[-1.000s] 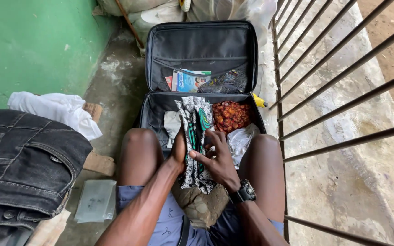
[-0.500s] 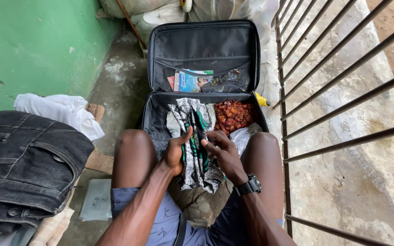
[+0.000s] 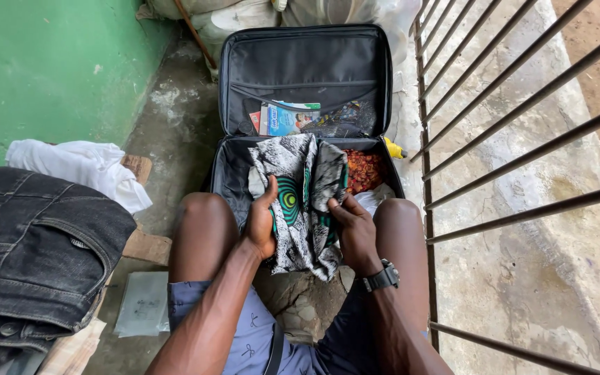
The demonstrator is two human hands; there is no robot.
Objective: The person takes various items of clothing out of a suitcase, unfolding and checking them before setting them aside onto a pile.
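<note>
I see both hands on the patterned cloth (image 3: pixel 300 201) — black, white and green — spread over the near edge of the open suitcase (image 3: pixel 234 173), at 12 o'clock from my knees. Left hand (image 3: pixel 261 219) grips its left edge, thumb up; right hand (image 3: pixel 354 226) pinches the right fold. Red-orange cloth (image 3: pixel 364 170) at 1 o'clock, booklets (image 3: pixel 282 118) in the lid. Jeans (image 3: pixel 36 243) at 9 o'clock.

Flat printed packets (image 3: pixel 282 118) — blue, white and red, rectangular — stand tucked in the lid pocket of an open black suitcase (image 3: pixel 305 59). Beside them lies a dark, crinkled plastic bag (image 3: pixel 345 119). On the floor at left, a pale, flat clear-plastic packet (image 3: pixel 144 303) lies.
</note>
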